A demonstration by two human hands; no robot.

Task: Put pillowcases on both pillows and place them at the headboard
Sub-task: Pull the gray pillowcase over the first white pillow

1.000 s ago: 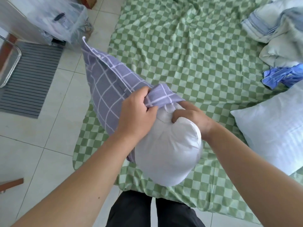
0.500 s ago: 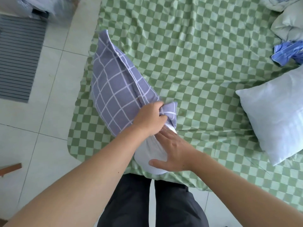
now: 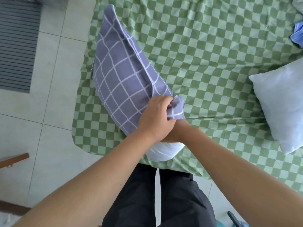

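Purple grid pillowcase point(image 3: 124, 82) hem gripped by left hand point(image 3: 155, 118), right hand point(image 3: 177, 131) unclear behind it; white pillow point(image 3: 164, 150) at bed edge point(image 3: 91, 151)

The right hand point(image 3: 172, 133) has slid under the left hand point(image 3: 155, 118), pushing the pillow point(image 3: 164, 151) deeper into the pillowcase point(image 3: 124, 86).

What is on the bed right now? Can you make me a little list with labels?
bed sheet: green checks
pillowcase: purple with white grid, pulled most of the way over a pillow
pillow: white end sticks out at the bed edge
left hand: grips the pillowcase opening
right hand: hidden inside the pillowcase, only the wrist shows
spare pillow: bare, white, at right
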